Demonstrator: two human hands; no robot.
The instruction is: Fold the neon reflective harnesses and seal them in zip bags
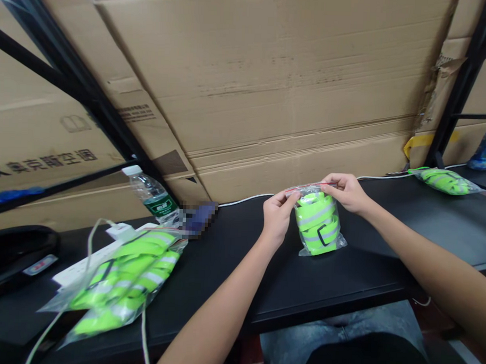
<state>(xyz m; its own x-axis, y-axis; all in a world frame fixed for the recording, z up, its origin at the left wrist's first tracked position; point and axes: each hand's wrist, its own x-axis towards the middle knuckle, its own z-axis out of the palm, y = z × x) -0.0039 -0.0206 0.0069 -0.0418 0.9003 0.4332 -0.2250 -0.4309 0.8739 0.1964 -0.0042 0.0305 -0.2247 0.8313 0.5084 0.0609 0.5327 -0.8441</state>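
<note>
A clear zip bag [343,242] with a red seal line stands upright between my hands above the black table. Inside it lies a folded neon-green reflective strap [314,215] with silver stripes and a black buckle. My left hand [277,217] pinches the bag's top left corner, thumb in front. At the top right, my right hand [344,192] grips the same edge between thumb and fingers. Both hands are closed on the bag's sealing strip.
More bagged green straps [132,273] lie at the left, crossed by a white cable [90,245]. Behind them are a plastic water bottle [152,196] and a pixelated dark-blue item [202,219]. Another bagged green strap [446,180] rests far right. Cardboard [270,92] walls the table's back.
</note>
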